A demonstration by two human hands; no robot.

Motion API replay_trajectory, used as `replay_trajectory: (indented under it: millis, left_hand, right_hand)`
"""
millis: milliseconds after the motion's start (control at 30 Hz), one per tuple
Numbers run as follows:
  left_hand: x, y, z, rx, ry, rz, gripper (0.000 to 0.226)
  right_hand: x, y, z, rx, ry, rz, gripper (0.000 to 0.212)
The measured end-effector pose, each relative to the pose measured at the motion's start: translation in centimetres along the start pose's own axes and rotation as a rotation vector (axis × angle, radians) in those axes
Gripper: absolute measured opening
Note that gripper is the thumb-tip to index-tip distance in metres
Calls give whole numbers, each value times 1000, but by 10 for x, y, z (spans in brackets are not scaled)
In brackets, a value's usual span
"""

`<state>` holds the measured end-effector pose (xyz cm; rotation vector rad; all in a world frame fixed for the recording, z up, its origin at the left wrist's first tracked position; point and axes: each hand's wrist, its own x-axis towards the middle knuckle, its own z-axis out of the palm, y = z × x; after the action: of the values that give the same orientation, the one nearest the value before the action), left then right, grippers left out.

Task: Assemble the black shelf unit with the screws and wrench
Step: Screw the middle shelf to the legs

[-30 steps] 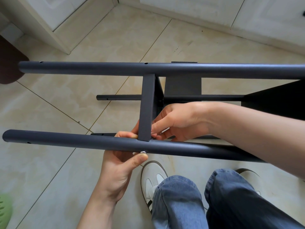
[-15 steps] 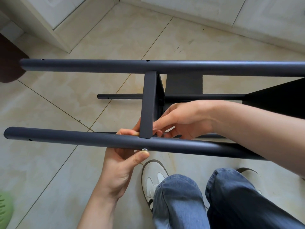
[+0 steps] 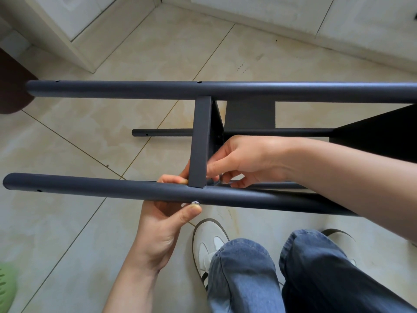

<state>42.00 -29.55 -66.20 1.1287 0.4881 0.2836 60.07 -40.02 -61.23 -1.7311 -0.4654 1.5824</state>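
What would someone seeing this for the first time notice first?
Two long black tubes of the shelf frame run across the middle of the view, joined by a flat crossbar. At the crossbar's near end both hands work the joint: the left hand grips the near tube beside a silver screw head, while the right hand pinches something small behind it.

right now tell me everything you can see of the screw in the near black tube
Only the screw head shows: a small, round, shiny silver dome, metal by its look, sitting in the underside of the near black tube, below where the flat crosspiece meets it. The left hand thumb tip lies just beneath it. Its shaft is hidden.
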Motion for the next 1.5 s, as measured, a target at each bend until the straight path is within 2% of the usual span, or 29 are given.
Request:
replay_trajectory:
  millis: [100,333,467,767,867,933,1100,1367,1500]
  left_hand:
    - [0,0,-1,10,4,-1,50]
    - [1,0,-1,11,12,-10,51]
    - [1,0,-1,13,6,-7,50]
    - [2,-1,0,3,-3,8,48]
    - [1,-1,-1,12,0,5,48]
    - [1,-1,-1,17,3,1,48]
    - [0,0,-1,24,-2,0,48]
    - [2,0,0,3,-18,6,47]
    - [2,1,1,-13,-26,8,46]
  right_hand:
    - [-2,-2,-2,-18,17,-47,18]
    - [-2,-2,1,27,-12,9,16]
    - [-2,0,2,32,20,-22,17]
    - [-1,4,-2,290,-51,-28,5]
    - [1,3,-2,280,-48,-19,3]
    - [3,3,-2,262,-40,-8,11]
    - [3,3,-5,231,-74,9,6]
    - [4,1,-9,265,-141,89,20]
    - [5,1,-7,270,-141,95,11]
